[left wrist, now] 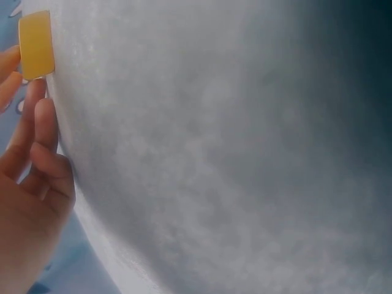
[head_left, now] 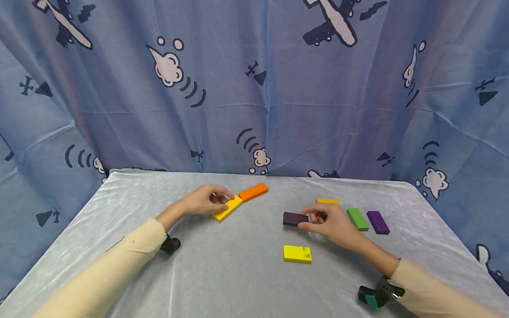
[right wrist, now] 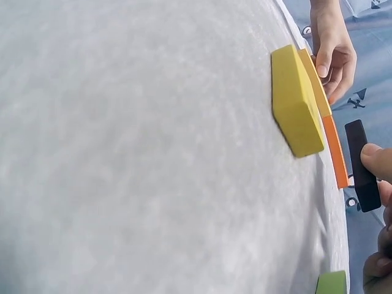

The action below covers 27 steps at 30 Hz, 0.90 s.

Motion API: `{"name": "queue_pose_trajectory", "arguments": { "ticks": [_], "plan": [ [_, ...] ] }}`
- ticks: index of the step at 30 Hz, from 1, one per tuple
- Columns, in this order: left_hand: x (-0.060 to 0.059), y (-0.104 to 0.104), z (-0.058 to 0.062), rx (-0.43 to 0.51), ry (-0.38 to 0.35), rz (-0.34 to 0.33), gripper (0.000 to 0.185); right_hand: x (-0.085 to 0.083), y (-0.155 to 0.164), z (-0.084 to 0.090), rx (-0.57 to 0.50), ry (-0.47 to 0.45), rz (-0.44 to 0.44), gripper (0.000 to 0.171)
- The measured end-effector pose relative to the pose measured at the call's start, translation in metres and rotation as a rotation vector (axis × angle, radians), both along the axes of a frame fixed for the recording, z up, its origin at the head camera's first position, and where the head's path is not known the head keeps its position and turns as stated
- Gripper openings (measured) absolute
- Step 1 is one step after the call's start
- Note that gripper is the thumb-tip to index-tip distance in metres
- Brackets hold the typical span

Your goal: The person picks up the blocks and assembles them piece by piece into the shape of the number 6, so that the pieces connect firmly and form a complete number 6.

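Note:
My left hand (head_left: 203,201) holds a golden-yellow block (head_left: 227,212) between thumb and fingers at the left of the table. Its far end meets an orange block (head_left: 253,192), and the two form a slanting line. A thin dark block (head_left: 293,219), nearly black, is pinched at one end by my right hand (head_left: 334,225). In the right wrist view the thumb presses on the dark block's (right wrist: 362,165) face. Nearer me lies a bright yellow block (head_left: 297,254) with a dark smudge at one corner.
Beyond the right hand are a green block (head_left: 357,219), a purple block (head_left: 378,222) and another golden-yellow block (head_left: 328,201), partly hidden by the hand. A pale cloth covers the table (head_left: 222,274). Behind its far edge hangs a blue curtain (head_left: 222,132) with printed airplanes.

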<state>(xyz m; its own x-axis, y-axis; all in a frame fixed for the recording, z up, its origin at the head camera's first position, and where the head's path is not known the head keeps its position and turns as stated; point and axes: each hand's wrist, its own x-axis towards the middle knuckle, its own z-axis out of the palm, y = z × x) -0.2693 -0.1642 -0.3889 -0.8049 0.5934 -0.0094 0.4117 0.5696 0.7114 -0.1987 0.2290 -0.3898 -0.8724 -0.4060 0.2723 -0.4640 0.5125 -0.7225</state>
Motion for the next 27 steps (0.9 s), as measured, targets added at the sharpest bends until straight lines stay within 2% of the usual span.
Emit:
{"name": "queue_pose_trajectory", "arguments": {
  "ticks": [7,20,27],
  "plan": [
    [0.001,0.0,0.001,0.022,-0.006,-0.013,0.029,0.0,-0.009,0.001,-0.017,-0.054,0.005,0.024],
    [0.0,0.001,0.002,0.014,-0.009,-0.004,0.027,-0.006,-0.03,0.002,-0.061,-0.06,0.065,0.022],
    [0.0,0.0,0.0,0.02,-0.016,-0.005,0.027,-0.01,-0.04,0.001,-0.048,-0.075,0.07,0.022]
  ]
}}
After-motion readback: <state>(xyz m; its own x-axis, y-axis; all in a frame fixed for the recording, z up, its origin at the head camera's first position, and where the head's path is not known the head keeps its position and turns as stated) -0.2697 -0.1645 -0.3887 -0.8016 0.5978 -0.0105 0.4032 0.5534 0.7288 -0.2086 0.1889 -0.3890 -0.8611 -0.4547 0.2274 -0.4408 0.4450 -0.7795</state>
